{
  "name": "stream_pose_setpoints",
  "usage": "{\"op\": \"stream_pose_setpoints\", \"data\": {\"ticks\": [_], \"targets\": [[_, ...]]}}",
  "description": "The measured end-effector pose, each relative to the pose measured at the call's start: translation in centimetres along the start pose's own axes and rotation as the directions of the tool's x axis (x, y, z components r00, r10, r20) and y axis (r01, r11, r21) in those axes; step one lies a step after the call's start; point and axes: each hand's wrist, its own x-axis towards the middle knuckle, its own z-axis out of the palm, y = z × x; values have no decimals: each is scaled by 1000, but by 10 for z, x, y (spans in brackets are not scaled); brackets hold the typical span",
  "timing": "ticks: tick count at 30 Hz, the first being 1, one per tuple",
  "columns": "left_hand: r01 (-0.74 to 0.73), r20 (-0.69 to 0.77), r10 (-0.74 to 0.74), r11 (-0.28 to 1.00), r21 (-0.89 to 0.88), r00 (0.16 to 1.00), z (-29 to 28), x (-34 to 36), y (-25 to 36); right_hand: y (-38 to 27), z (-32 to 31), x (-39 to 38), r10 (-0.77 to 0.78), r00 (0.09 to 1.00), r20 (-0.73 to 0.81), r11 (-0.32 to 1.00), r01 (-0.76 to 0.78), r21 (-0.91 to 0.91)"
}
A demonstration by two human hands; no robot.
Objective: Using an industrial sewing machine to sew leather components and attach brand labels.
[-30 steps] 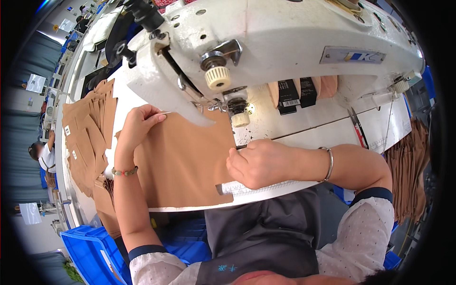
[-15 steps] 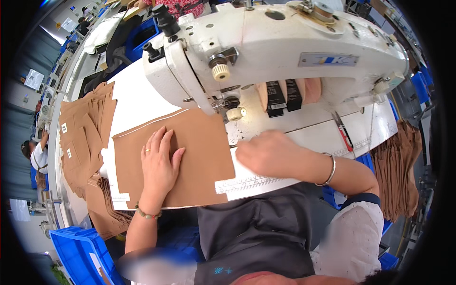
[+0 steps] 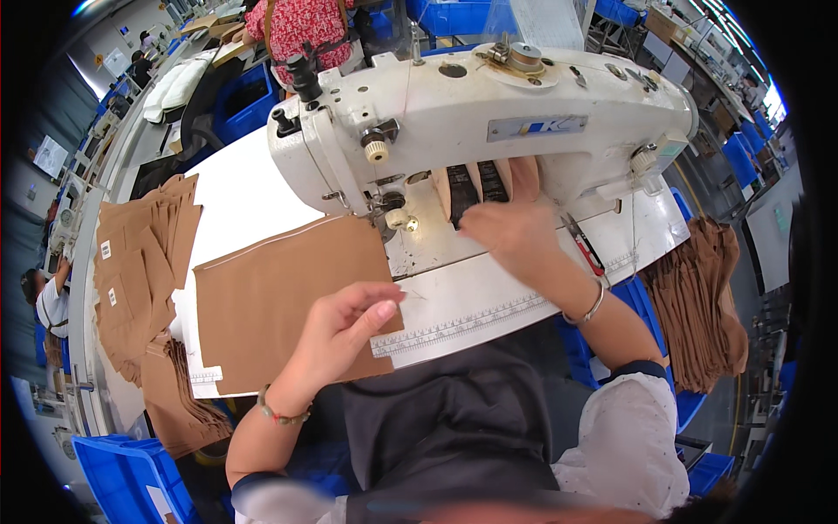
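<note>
A flat brown fabric panel (image 3: 271, 297) with a pale line along its far edge lies on the white sewing table, its far right corner by the presser foot. Above the panel's right edge is my left hand (image 3: 345, 330), fingers stretched rightward and thumb apart, apparently holding nothing. My right hand (image 3: 519, 240) reaches under the arm of the white sewing machine (image 3: 445, 105). Its fingertips are at the lower end of a black label strip (image 3: 463, 194); the fingers are partly hidden, so their grip is unclear. Another black label strip (image 3: 492, 181) lies beside it.
Red-handled snips (image 3: 585, 246) lie right of my right hand. A printed ruler (image 3: 463, 323) runs along the front edge. Brown pieces (image 3: 131, 271) are stacked at left; more brown fabric (image 3: 698, 306) hangs at right. A blue crate (image 3: 122, 472) stands lower left. Another person (image 3: 301, 35) sits beyond.
My left hand has lifted off the panel's middle and moved right to its edge. My right hand has moved away from me to the black label strips. The view has shifted somewhat.
</note>
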Motion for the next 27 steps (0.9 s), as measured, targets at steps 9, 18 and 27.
{"op": "stream_pose_setpoints", "data": {"ticks": [9,18,27], "targets": [[189,10,-201,899,-395,979,18,22,-10,-70,-18,-6,22,977,210,987,-54,149],[34,-93,-64,955,-294,994,-15,11,-17,-7,3,-19,254,949,184,966,-242,-85],[82,-46,-109,917,-391,993,-16,6,-11,41,5,-31,132,991,36,958,-118,-263]]}}
